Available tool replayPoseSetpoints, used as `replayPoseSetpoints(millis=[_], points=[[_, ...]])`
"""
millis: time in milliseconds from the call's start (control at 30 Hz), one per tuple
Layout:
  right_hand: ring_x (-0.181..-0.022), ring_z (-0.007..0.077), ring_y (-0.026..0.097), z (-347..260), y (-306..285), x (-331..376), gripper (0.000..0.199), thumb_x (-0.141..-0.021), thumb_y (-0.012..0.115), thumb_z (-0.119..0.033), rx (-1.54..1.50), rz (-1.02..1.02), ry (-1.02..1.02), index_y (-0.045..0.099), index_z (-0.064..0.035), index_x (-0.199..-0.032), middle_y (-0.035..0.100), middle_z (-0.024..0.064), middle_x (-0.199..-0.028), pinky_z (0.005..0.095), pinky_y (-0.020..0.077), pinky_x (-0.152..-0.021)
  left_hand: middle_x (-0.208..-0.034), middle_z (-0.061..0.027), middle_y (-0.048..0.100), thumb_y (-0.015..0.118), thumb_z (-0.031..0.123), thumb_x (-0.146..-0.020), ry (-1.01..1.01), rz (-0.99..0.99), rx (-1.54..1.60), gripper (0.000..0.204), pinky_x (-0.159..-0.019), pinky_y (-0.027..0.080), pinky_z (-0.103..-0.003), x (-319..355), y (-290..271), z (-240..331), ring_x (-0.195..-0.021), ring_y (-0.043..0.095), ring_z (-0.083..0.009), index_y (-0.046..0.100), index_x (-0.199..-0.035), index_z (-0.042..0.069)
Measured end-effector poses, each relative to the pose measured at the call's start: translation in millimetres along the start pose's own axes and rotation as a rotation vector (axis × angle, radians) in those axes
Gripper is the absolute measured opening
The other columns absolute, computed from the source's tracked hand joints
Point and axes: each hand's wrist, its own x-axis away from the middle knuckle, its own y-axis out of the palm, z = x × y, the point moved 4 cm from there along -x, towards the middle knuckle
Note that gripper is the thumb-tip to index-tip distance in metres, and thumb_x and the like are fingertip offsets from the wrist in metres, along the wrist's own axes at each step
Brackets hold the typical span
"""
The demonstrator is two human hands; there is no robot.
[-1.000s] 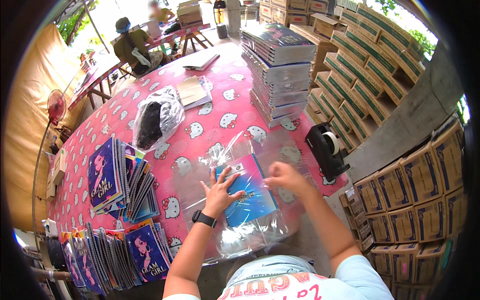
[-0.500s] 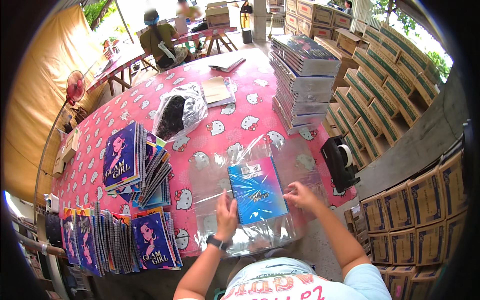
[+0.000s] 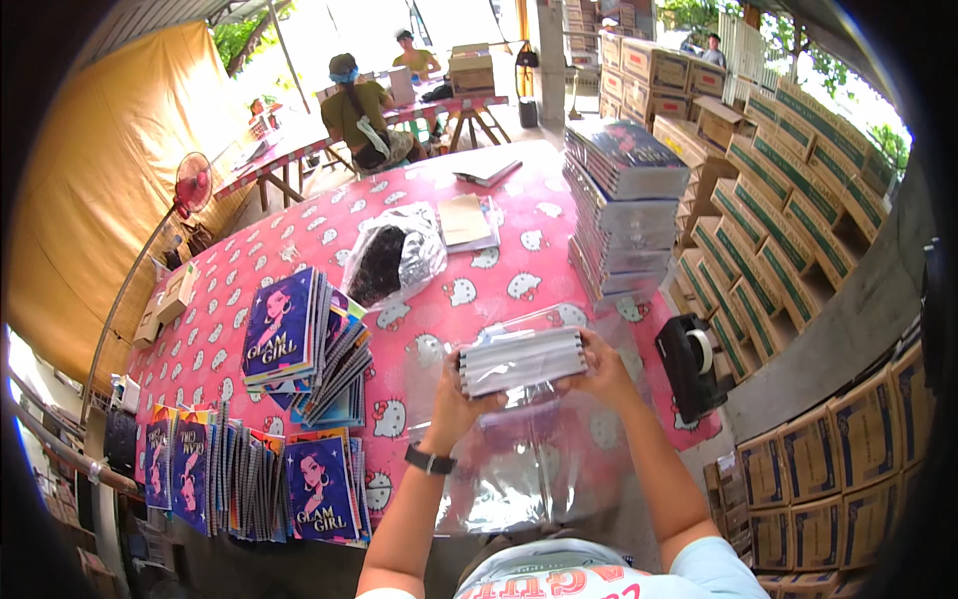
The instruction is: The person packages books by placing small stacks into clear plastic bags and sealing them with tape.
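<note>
Both of my hands hold a bundle of spiral notebooks [image 3: 524, 361] in clear plastic, tipped up so that its page edges face me. My left hand [image 3: 463, 394] grips the left end, fingers behind and thumb in front. At the right end, my right hand [image 3: 602, 369] has a similar grip. Loose clear plastic [image 3: 519, 469] lies under and in front of the bundle on the pink cartoon-cat tablecloth [image 3: 319, 243]. To the left are a pile of purple-covered notebooks [image 3: 279, 324] and a row of more notebooks [image 3: 239, 479] standing on edge.
A tall stack of wrapped notebooks [image 3: 624, 235] rises at the far right, with a black tape dispenser [image 3: 687, 369] nearer me. A plastic bag [image 3: 399, 258] with dark contents lies mid-table. Cardboard boxes [image 3: 838, 429] line the right side. Two people [image 3: 354, 110] sit at a farther table.
The notebook bundle has gone from lying flat with its blue and pink cover up to being tipped on edge. My right hand has closed on its right end, and the view has shifted.
</note>
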Motion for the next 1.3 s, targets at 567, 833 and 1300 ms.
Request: replayPoseSetpoints(millis=[567, 833, 1300], points=[[-0.112, 0.0246, 0.048, -18.3, 11.9, 55.2, 0.088, -0.06, 0.083, -0.016, 0.49, 0.065, -0.155, 0.036, -0.0061, -0.133, 0.05, 0.0115, -0.122, 0.0365, 0.0356, -0.099, -0.124, -0.008, 0.048, 0.084, 0.031, -0.059, 0.4, 0.197, -0.485, 0.082, -0.109, 0.022, -0.046, 44.6, -1.3, 80.9, -0.119, 0.045, -0.0226, 0.043, -0.127, 0.012], [-0.125, 0.0247, 0.043, -63.7, 34.5, 47.1, 0.045, -0.066, 0.076, -0.015, 0.673, -0.406, -0.398, 0.064, -0.0118, -0.109, 0.058, 0.0053, -0.123, 0.04, 0.0337, -0.1, -0.087, 0.0001, 0.067, 0.077, 0.025, -0.069, 0.469, -0.176, -0.645, 0.016, -0.11, 0.015, -0.05, 42.0, -2.8, 144.9, -0.105, 0.057, -0.0237, 0.066, -0.07, 0.013], [-0.135, 0.0226, 0.029, -65.2, 35.6, 43.6, 0.071, -0.062, 0.074, -0.01, 0.784, -0.61, -0.332, 0.053, -0.0266, -0.127, 0.04, -0.0036, -0.142, 0.0552, 0.0255, -0.106, -0.138, -0.011, 0.043, 0.063, 0.057, -0.075, 0.259, -0.372, -0.997, 0.075, -0.11, 0.008, -0.048, 66.6, -15.5, 55.7, -0.134, 0.03, -0.0304, 0.048, -0.13, 0.009]])
